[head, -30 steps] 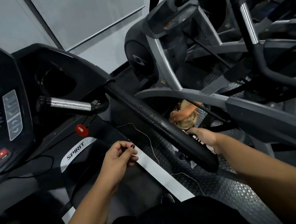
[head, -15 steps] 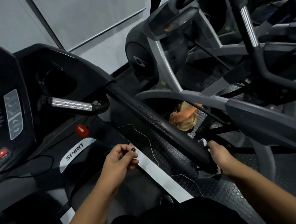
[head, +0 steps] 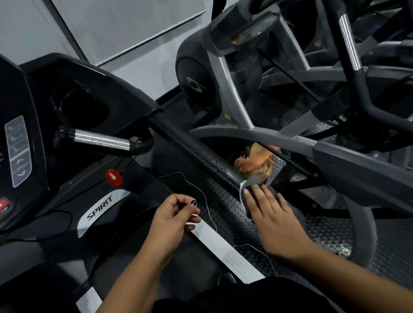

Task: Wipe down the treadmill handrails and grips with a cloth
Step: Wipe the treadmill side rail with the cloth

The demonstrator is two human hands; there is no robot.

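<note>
A pale grey wall [head: 33,34] stood behind, with a lighter panel [head: 129,15] mounted on it and a dark skirting strip [head: 169,96] along its foot. The floor [head: 391,260] was dark rubber matting with raised studs. Grey-and-black elliptical machines [head: 195,79] crowded the right side. The light was dim and cool.

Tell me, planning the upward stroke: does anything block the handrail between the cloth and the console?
Nothing visible does. The right hand presses the cloth on the handrail; from there up to the console the rail is bare.
</note>
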